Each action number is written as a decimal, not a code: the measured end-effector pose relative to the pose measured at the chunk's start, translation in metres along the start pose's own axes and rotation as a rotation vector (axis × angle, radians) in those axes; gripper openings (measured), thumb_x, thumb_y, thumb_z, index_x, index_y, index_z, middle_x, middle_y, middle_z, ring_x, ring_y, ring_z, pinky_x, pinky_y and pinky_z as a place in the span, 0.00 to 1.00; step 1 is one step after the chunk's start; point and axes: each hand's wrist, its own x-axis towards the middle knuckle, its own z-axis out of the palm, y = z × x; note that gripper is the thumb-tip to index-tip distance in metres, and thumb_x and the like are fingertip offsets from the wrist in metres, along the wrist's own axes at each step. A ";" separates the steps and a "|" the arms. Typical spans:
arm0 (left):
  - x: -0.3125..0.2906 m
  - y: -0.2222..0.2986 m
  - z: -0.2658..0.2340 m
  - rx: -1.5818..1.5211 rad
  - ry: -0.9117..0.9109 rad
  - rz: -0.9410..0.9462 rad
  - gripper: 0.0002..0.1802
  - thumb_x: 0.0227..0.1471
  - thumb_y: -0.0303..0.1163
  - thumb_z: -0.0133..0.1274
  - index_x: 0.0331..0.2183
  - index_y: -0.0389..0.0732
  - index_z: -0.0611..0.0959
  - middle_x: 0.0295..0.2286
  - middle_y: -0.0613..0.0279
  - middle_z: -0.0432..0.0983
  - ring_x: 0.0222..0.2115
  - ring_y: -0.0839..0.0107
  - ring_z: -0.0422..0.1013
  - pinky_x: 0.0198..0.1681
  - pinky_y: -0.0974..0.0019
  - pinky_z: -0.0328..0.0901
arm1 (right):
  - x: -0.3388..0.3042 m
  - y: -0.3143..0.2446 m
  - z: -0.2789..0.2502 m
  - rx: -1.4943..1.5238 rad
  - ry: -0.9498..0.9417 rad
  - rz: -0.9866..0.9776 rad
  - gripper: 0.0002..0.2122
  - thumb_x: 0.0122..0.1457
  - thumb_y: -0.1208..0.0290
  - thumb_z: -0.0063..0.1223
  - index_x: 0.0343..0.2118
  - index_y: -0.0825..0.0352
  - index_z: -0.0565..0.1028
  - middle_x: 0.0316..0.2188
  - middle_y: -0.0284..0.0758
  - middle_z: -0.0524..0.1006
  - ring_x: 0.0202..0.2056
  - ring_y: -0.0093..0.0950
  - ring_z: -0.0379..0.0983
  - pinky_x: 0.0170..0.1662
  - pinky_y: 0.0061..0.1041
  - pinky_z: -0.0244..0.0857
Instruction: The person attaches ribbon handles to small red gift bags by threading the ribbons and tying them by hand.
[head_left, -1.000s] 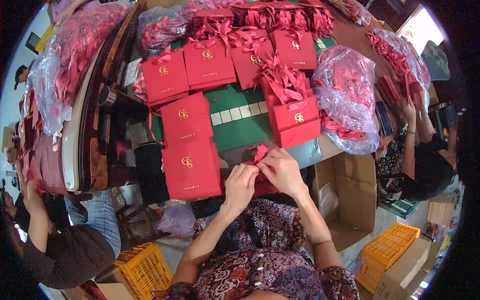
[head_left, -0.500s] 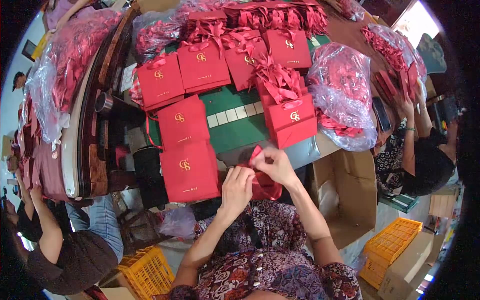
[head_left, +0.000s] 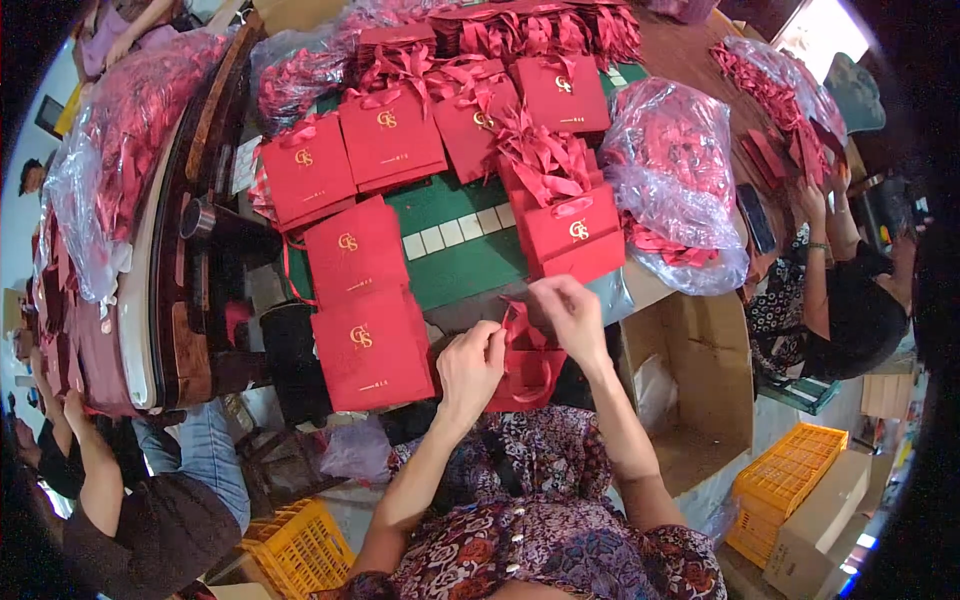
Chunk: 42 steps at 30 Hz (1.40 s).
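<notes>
Close in front of my body is a small red paper gift bag [head_left: 522, 393], with a red ribbon [head_left: 516, 318] rising from it. My left hand [head_left: 470, 372] is closed, pinching the ribbon between thumb and fingertips. Just right of the ribbon, my right hand [head_left: 575, 322] is raised with bent fingers slightly apart and nothing visible in them. To the left of my left hand lie flat stacks of red bags [head_left: 372, 348] with gold print. Beyond my right hand stands a row of upright red bags [head_left: 572, 240] topped with ribbon handles.
More red bag stacks [head_left: 392, 140] cover the green mat [head_left: 455, 275]. Plastic-wrapped red bundles [head_left: 668, 180] sit at the right, near a phone [head_left: 756, 218]. Below the table edge are a cardboard box [head_left: 700, 400] and yellow crates [head_left: 785, 490]. Other people [head_left: 850, 310] work at both sides.
My right hand has come away from the ribbon, up and to the right, and its fingers have loosened. My left hand keeps its pinch. The whole view has shifted slightly.
</notes>
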 end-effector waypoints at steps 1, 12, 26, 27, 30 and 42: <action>0.000 -0.003 0.001 0.022 -0.005 -0.025 0.06 0.54 0.33 0.58 0.32 0.42 0.82 0.22 0.55 0.78 0.23 0.57 0.76 0.26 0.58 0.68 | 0.000 -0.008 -0.006 -0.114 0.021 0.019 0.06 0.61 0.75 0.56 0.37 0.72 0.79 0.28 0.34 0.80 0.30 0.18 0.75 0.35 0.20 0.68; 0.004 -0.003 0.012 0.018 0.026 -0.039 0.07 0.52 0.31 0.59 0.33 0.41 0.81 0.25 0.57 0.78 0.26 0.58 0.76 0.28 0.58 0.68 | -0.023 0.015 0.008 -0.750 -0.102 -0.115 0.08 0.51 0.71 0.62 0.31 0.65 0.75 0.28 0.43 0.77 0.30 0.45 0.77 0.33 0.42 0.70; 0.008 -0.009 0.020 0.154 0.050 0.046 0.06 0.50 0.35 0.61 0.27 0.45 0.81 0.20 0.65 0.74 0.22 0.61 0.69 0.31 0.57 0.60 | -0.034 0.000 0.001 -0.301 0.006 0.042 0.08 0.57 0.72 0.59 0.37 0.69 0.75 0.29 0.41 0.80 0.30 0.35 0.79 0.34 0.30 0.71; 0.008 -0.007 0.020 0.154 0.048 0.048 0.06 0.50 0.35 0.61 0.27 0.45 0.81 0.20 0.65 0.74 0.22 0.61 0.69 0.31 0.57 0.60 | -0.034 0.000 0.001 -0.299 -0.028 0.059 0.08 0.56 0.72 0.61 0.35 0.69 0.76 0.29 0.41 0.80 0.29 0.33 0.79 0.34 0.29 0.71; 0.004 0.002 0.020 -0.061 0.063 -0.068 0.05 0.50 0.33 0.61 0.27 0.45 0.82 0.22 0.66 0.75 0.25 0.65 0.68 0.33 0.60 0.61 | -0.033 0.001 0.006 -0.303 -0.007 -0.012 0.08 0.56 0.71 0.62 0.34 0.69 0.79 0.28 0.40 0.79 0.28 0.31 0.77 0.32 0.28 0.70; 0.000 0.002 0.015 -0.172 0.022 -0.062 0.05 0.49 0.30 0.61 0.31 0.41 0.83 0.27 0.63 0.78 0.29 0.64 0.70 0.36 0.62 0.64 | -0.027 0.012 0.005 -0.101 -0.115 0.019 0.08 0.56 0.72 0.62 0.35 0.69 0.82 0.29 0.36 0.80 0.30 0.24 0.76 0.35 0.24 0.68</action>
